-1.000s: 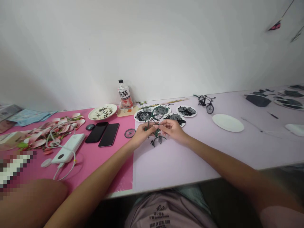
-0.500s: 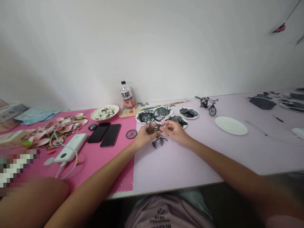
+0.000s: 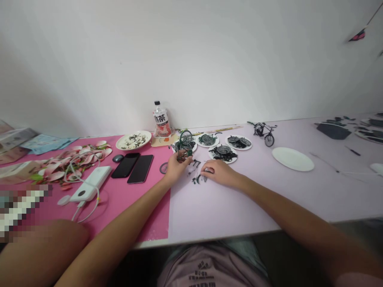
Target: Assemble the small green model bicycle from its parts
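Note:
Between the fingers of my left hand [image 3: 177, 167] is a dark green model bicycle assembly [image 3: 186, 139], its spoked wheel raised over a plate of parts. My right hand [image 3: 218, 171] is at the small loose parts [image 3: 197, 179] on the light tabletop, with its fingertips pinched together; what they hold, if anything, is too small to tell. A loose wheel [image 3: 163, 168] lies just left of my left hand, partly hidden by it.
Plates of dark parts [image 3: 238, 142] stand behind my hands. A finished-looking model bicycle [image 3: 263, 133] and a bare white plate [image 3: 293, 159] are to the right. Two phones [image 3: 140, 169], a power bank [image 3: 91, 183], petals and a bottle [image 3: 161, 120] are at the left.
My right hand has let go of the bicycle assembly and moved down to the loose parts. My left hand has shifted slightly left, with the assembly turned and its wheel now further left.

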### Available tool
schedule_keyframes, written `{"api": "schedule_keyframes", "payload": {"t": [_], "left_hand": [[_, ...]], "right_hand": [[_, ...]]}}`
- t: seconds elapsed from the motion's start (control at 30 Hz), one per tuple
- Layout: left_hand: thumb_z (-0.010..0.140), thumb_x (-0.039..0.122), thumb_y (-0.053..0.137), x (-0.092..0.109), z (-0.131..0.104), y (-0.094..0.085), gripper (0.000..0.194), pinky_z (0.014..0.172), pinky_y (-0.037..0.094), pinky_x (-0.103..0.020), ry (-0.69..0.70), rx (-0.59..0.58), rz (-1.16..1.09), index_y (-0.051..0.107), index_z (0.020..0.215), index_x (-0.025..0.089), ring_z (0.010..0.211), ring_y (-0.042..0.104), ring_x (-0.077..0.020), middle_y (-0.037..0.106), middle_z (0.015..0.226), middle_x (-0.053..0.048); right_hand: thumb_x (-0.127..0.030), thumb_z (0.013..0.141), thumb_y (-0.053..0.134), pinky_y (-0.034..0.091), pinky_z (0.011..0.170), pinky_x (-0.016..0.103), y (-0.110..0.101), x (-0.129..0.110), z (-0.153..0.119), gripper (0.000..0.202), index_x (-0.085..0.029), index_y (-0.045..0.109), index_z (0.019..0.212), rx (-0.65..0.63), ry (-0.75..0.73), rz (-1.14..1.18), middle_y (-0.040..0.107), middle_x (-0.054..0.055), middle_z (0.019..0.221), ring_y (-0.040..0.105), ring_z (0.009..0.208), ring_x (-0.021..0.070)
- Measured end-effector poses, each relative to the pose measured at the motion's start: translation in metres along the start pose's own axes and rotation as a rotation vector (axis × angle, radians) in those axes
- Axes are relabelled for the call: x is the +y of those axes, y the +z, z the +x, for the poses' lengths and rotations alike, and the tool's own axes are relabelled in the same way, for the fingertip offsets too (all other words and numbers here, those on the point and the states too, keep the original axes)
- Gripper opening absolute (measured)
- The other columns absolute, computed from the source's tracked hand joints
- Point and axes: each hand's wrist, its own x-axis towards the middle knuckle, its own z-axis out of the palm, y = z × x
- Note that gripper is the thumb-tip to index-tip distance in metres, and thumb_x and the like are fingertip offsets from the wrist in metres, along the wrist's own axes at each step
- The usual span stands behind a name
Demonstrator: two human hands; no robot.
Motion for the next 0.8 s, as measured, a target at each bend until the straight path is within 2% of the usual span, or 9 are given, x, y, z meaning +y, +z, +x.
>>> {"api": "schedule_keyframes", "payload": {"t": [0.27, 0.4, 0.53, 0.63, 0.73, 0.8], "left_hand": [[0.075, 0.041, 0.082, 0.003, -0.001, 0.002, 0.045, 0.071, 0.058, -0.031, 0.012, 0.01, 0.024, 0.067, 0.108, 0.014, 0.084, 0.077, -0.0251, 0.078, 0.095, -0.011], [0.076, 0.04, 0.082, -0.001, 0.0, 0.002, 0.047, 0.073, 0.058, -0.033, -0.006, 0.04, 0.02, 0.066, 0.111, 0.014, 0.084, 0.077, -0.0258, 0.077, 0.097, -0.012], [0.075, 0.038, 0.082, -0.005, 0.0, 0.005, 0.042, 0.07, 0.057, -0.032, -0.006, 0.063, 0.052, 0.066, 0.107, 0.015, 0.081, 0.076, -0.0245, 0.077, 0.094, -0.01], [0.076, 0.037, 0.081, -0.008, 0.0, 0.007, 0.038, 0.071, 0.057, -0.032, -0.015, 0.073, 0.056, 0.065, 0.103, 0.015, 0.081, 0.076, -0.0244, 0.076, 0.094, -0.01], [0.077, 0.036, 0.079, -0.011, 0.001, 0.007, 0.039, 0.074, 0.058, -0.034, -0.016, 0.059, 0.008, 0.064, 0.105, 0.015, 0.082, 0.077, -0.0245, 0.077, 0.098, -0.011], [0.076, 0.036, 0.08, -0.013, 0.001, 0.007, 0.04, 0.075, 0.058, -0.035, -0.01, 0.053, -0.002, 0.064, 0.106, 0.015, 0.083, 0.077, -0.0247, 0.077, 0.097, -0.01]], "right_hand": [[-0.026, 0.095, 0.065, 0.037, 0.068, 0.026, 0.001, 0.012, 0.004, 0.012, -0.018, 0.072, 0.088, 0.173, 0.12, -0.059, 0.065, 0.002, 0.082, 0.055, 0.073, 0.0156], [-0.03, 0.095, 0.064, 0.036, 0.064, 0.027, 0.002, 0.01, 0.004, 0.016, -0.019, 0.069, 0.085, 0.254, 0.176, -0.053, 0.06, 0.001, 0.078, 0.054, 0.071, 0.0163], [-0.027, 0.095, 0.065, 0.04, 0.072, 0.028, 0.005, 0.0, 0.002, 0.015, -0.02, 0.069, 0.083, 0.315, 0.057, -0.059, 0.055, 0.001, 0.075, 0.056, 0.08, 0.0184], [-0.027, 0.096, 0.064, 0.042, 0.071, 0.028, 0.01, -0.011, -0.002, 0.015, -0.02, 0.07, 0.084, 0.287, -0.001, -0.001, 0.054, -0.001, 0.07, 0.054, 0.074, 0.0168], [-0.025, 0.094, 0.069, 0.044, 0.076, 0.029, 0.019, -0.022, -0.005, 0.008, -0.022, 0.076, 0.098, 0.233, -0.113, -0.027, 0.059, 0.0, 0.072, 0.057, 0.082, 0.0192], [-0.028, 0.092, 0.073, 0.045, 0.077, 0.03, 0.026, -0.027, -0.008, 0.012, -0.022, 0.077, 0.101, 0.194, -0.12, -0.067, 0.063, 0.001, 0.073, 0.059, 0.085, 0.0205]]}}
